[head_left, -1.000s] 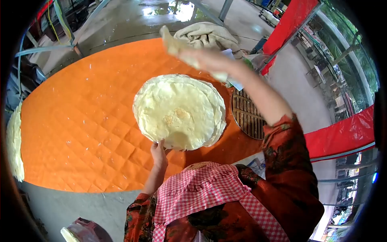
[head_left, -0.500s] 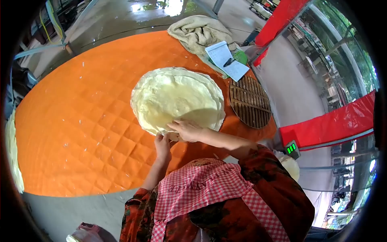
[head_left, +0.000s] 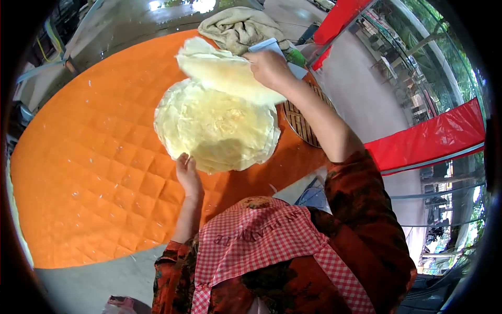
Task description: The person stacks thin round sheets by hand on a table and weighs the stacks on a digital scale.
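A stack of thin, round, pale-yellow sheets with wavy edges, like flatbread or rice paper, lies on an orange quilted cover. My right hand is closed on the edge of one such sheet. That sheet is raised and folded over above the far side of the stack. At the stack's near left edge, my left hand has its thumb and fingers pinched on the rim. Whether it grips one layer or several cannot be made out.
Behind the raised sheet lie a crumpled beige cloth and a partly hidden notebook. A round slatted wooden board sits right of the stack. The orange cover extends far left. Red sheeting hangs at right.
My right hand has moved up and away from the near edge, lifting a sheet off the stack. My left hand stays by the near left rim. The view has shifted slightly.
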{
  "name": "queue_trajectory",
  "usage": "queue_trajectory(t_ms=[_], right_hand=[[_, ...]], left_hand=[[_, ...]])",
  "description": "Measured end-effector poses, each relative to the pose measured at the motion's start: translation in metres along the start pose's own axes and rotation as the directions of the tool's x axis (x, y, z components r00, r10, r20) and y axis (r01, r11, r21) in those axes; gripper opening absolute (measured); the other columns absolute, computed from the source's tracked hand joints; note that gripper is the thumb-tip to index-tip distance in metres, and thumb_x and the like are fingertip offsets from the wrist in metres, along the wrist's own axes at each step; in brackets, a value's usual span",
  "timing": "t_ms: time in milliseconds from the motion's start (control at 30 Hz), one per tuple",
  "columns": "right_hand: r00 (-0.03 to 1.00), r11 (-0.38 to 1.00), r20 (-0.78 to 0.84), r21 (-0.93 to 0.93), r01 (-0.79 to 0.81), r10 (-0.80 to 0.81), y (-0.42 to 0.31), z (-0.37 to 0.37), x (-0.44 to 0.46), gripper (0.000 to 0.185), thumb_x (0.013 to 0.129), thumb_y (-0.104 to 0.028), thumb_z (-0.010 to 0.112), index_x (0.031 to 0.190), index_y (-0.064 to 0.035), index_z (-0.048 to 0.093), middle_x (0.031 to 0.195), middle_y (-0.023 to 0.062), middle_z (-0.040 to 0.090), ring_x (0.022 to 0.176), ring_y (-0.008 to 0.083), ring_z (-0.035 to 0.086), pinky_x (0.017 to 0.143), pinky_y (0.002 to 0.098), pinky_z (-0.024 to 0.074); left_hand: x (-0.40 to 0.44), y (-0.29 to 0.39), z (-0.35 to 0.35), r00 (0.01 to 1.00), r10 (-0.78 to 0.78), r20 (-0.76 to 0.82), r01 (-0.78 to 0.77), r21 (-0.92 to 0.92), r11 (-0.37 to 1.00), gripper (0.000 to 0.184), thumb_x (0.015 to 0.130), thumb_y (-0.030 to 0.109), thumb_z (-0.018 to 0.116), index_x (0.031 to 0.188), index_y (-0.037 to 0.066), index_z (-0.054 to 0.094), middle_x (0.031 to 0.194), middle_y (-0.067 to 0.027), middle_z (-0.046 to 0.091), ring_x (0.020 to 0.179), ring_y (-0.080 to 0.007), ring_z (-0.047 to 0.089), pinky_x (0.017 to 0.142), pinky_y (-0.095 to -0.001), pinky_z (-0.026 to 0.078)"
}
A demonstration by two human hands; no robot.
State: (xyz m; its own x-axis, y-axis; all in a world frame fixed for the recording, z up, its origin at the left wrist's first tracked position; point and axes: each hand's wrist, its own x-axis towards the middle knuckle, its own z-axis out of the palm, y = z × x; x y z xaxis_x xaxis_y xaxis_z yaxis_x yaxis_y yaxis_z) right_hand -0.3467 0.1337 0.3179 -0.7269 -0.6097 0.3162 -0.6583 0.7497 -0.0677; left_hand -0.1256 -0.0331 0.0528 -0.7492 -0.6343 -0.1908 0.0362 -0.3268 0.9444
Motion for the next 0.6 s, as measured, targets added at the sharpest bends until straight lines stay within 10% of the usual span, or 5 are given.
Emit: queue_trajectory(t_ms=[333, 600], right_hand=[[0.97, 0.96, 0.175, 0.251, 0.123, -0.17, -0.008, 0.215, -0.168, 0.018, 0.085, -0.007, 0.048, 0.096, -0.0032, 0.062, 0.097, 0.013, 0.061, 0.093, 0.0328, 0.059, 0.077, 0.0441, 0.0498], [0.903, 0.953, 0.381, 0.291, 0.087, -0.199, -0.003, 0.186, -0.166, 0.037, 0.082, -0.005, 0.053, 0.118, -0.0079, 0.06, 0.128, 0.0114, 0.051, 0.119, 0.0289, 0.048, 0.093, 0.044, 0.0469]], left_hand=[[-0.026, -0.006, 0.036, 0.927, -0.371, 0.061, 0.372, -0.013, 0.928, 0.053, 0.084, 0.001, 0.057, 0.13, -0.011, 0.033, 0.111, -0.0185, 0.053, 0.091, -0.0236, 0.059, 0.076, -0.0299, 0.053], [-0.022, 0.015, 0.053, 0.87, -0.485, 0.094, 0.494, -0.166, 0.854, 0.048, 0.084, 0.004, 0.052, 0.127, -0.006, 0.034, 0.098, -0.0165, 0.056, 0.069, -0.0238, 0.06, 0.064, -0.032, 0.052]])
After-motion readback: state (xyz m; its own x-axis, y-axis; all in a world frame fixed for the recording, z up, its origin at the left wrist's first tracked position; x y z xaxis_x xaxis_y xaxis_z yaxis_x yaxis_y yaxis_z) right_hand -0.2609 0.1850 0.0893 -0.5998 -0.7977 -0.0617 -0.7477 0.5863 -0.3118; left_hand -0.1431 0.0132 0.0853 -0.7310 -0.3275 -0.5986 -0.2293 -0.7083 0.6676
